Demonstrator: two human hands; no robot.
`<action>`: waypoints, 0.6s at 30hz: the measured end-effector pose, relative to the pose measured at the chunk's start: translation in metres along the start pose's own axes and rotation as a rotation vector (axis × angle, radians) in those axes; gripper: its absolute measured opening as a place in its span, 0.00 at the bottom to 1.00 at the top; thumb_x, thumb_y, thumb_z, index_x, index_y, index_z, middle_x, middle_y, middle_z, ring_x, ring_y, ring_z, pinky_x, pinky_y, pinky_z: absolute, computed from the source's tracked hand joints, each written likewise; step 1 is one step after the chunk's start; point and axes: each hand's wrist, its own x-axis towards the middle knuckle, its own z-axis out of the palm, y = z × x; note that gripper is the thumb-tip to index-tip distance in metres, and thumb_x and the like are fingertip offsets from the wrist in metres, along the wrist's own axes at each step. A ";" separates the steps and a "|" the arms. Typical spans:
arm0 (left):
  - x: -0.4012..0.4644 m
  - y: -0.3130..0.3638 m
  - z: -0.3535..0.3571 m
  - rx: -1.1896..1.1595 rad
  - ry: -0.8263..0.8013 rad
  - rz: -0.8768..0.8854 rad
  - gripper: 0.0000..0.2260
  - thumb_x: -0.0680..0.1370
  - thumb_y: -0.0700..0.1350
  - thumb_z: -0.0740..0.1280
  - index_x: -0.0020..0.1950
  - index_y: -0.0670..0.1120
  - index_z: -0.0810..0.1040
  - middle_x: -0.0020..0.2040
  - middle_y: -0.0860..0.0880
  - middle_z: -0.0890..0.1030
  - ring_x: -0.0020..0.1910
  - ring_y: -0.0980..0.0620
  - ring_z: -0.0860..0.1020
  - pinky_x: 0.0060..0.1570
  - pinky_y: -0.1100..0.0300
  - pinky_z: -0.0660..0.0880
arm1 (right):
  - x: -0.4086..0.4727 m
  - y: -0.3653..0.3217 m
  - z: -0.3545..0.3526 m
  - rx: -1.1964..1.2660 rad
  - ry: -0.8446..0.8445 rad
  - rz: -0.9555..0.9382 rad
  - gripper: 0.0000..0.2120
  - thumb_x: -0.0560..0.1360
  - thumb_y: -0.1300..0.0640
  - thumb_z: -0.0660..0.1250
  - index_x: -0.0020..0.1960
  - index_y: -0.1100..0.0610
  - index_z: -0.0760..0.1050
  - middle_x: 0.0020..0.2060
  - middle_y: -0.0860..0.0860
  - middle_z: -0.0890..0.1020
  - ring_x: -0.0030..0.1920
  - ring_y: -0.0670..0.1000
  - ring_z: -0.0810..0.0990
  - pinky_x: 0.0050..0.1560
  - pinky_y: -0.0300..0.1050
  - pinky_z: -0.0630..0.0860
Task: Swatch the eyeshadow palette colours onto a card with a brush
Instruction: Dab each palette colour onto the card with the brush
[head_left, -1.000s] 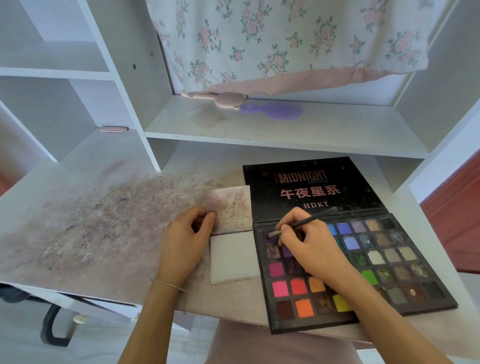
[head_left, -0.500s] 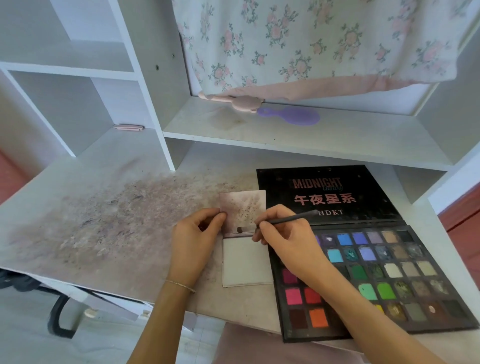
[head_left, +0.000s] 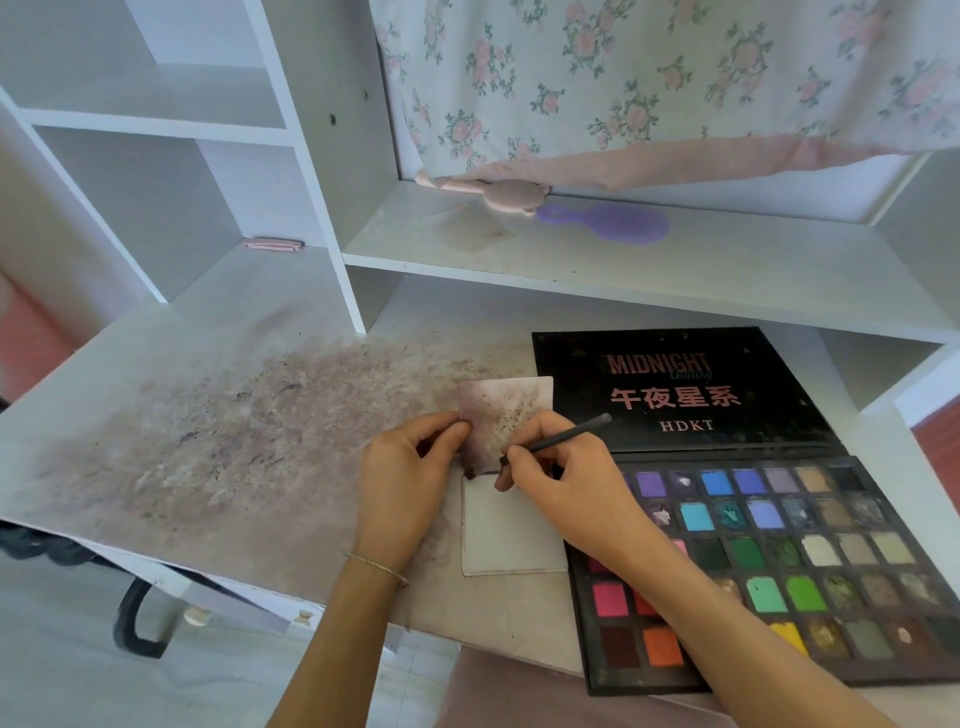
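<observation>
Now | palette (head_left: 779, 561): coloured pans inside | right hand (head_left: 566, 499) grips brush (head_left: 563, 439) | left hand (head_left: 410, 478) pinches card (head_left: 511, 415)

Black palette (head_left: 675, 395) – bright multicoloured pans, purple-speckled white card (head_left: 506, 415), floral pink-trimmed curtain (head_left: 649, 78), lilac brush (head_left: 608, 222)
</observation>
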 end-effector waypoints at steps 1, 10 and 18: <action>0.000 0.000 0.000 -0.002 -0.001 -0.003 0.07 0.73 0.40 0.69 0.50 0.45 0.82 0.39 0.66 0.76 0.40 0.73 0.76 0.42 0.79 0.69 | 0.000 0.000 0.000 -0.005 -0.003 -0.002 0.07 0.74 0.62 0.63 0.38 0.54 0.72 0.31 0.49 0.82 0.32 0.38 0.78 0.34 0.28 0.69; 0.000 -0.001 0.000 0.010 0.002 -0.014 0.07 0.73 0.40 0.69 0.49 0.45 0.82 0.39 0.63 0.78 0.39 0.69 0.76 0.42 0.76 0.71 | 0.000 0.000 0.000 -0.064 -0.062 0.008 0.07 0.74 0.61 0.63 0.39 0.51 0.72 0.32 0.48 0.82 0.34 0.39 0.78 0.35 0.28 0.71; -0.001 0.000 0.000 0.009 0.010 -0.025 0.06 0.72 0.41 0.69 0.46 0.49 0.83 0.36 0.65 0.78 0.38 0.69 0.77 0.40 0.75 0.72 | 0.000 0.000 0.001 -0.055 -0.039 -0.004 0.09 0.74 0.62 0.63 0.39 0.50 0.71 0.34 0.49 0.82 0.35 0.37 0.79 0.35 0.26 0.70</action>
